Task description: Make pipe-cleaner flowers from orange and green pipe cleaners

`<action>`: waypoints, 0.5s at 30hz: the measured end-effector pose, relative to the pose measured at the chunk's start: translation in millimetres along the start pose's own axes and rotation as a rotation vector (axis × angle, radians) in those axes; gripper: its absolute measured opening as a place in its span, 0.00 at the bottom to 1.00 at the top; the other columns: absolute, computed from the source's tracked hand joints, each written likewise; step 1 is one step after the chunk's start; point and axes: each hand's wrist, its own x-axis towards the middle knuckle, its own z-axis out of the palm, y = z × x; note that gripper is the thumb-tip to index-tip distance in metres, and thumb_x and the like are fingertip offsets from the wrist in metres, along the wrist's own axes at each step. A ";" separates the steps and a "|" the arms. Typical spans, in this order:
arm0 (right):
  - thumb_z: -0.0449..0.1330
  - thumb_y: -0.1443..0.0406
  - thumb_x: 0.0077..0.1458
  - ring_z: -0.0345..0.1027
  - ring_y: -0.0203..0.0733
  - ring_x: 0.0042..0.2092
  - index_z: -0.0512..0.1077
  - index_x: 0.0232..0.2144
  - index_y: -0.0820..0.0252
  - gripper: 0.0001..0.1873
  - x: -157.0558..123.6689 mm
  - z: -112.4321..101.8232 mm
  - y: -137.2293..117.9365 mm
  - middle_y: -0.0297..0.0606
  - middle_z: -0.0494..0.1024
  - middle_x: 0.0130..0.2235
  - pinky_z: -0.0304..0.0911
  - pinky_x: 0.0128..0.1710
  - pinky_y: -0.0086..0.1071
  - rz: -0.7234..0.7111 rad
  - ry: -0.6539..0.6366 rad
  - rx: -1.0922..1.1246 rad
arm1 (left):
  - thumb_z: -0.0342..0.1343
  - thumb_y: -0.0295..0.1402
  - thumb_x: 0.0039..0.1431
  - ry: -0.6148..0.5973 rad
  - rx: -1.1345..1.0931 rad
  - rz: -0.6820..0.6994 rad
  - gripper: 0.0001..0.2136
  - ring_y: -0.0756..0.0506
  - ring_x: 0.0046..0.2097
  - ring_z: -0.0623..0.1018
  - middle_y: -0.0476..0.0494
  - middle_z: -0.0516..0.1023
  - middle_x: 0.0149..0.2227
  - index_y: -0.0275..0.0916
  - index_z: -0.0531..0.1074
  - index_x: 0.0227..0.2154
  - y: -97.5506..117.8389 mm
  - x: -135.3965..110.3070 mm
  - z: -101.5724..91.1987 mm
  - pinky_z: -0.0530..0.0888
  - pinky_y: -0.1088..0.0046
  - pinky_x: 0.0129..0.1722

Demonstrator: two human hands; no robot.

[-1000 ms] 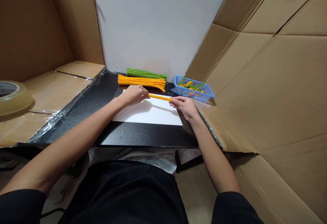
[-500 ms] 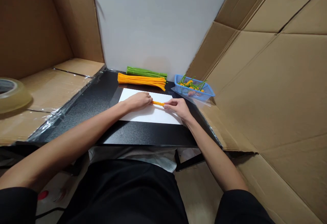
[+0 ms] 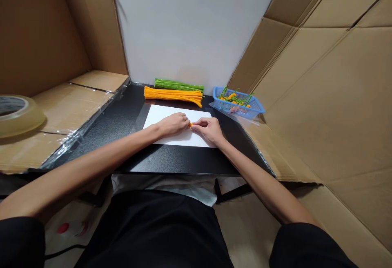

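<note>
My left hand [image 3: 173, 124] and my right hand [image 3: 208, 129] meet over a white sheet of paper [image 3: 163, 115] on the black table [image 3: 171, 158]. Both pinch an orange pipe cleaner [image 3: 190, 125]; only a tiny bit of it shows between the fingertips. Behind the sheet lie a bundle of orange pipe cleaners [image 3: 173, 94] and a bundle of green pipe cleaners [image 3: 179, 84].
A blue basket [image 3: 240, 107] with small green and orange pieces stands at the back right. A roll of clear tape [image 3: 16, 115] rests on the cardboard at the left. Cardboard walls close in on both sides; a white wall stands behind.
My hands have come together along the orange pipe cleaner and moved nearer to me over the sheet. The length of pipe cleaner showing between them has shrunk to a tiny bit.
</note>
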 end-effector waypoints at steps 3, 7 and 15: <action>0.72 0.58 0.41 0.78 0.47 0.33 0.80 0.25 0.61 0.12 0.8 4.1 0.9 0.40 0.84 0.29 0.75 0.38 0.39 -0.016 -0.005 -0.002 | 0.52 0.23 0.65 -0.021 0.008 -0.003 0.08 0.42 0.33 0.75 0.37 0.79 0.30 0.31 0.75 0.33 0.1 -0.7 -2.1 0.68 0.66 0.36; 0.71 0.58 0.43 0.78 0.46 0.33 0.79 0.25 0.60 0.12 -2.6 7.0 -1.3 0.40 0.84 0.30 0.74 0.36 0.38 -0.018 -0.006 -0.036 | 0.52 0.22 0.64 -0.041 -0.015 -0.008 0.08 0.42 0.34 0.76 0.37 0.79 0.30 0.33 0.76 0.33 1.9 -1.6 -5.1 0.67 0.66 0.37; 0.68 0.58 0.50 0.78 0.46 0.35 0.81 0.29 0.59 0.10 11.8 1.0 -13.8 0.41 0.85 0.33 0.71 0.39 0.37 -0.132 -0.055 -0.195 | 0.52 0.26 0.68 0.011 -0.075 -0.177 0.08 0.42 0.38 0.76 0.37 0.79 0.34 0.31 0.76 0.37 -3.8 -10.1 -5.6 0.69 0.67 0.39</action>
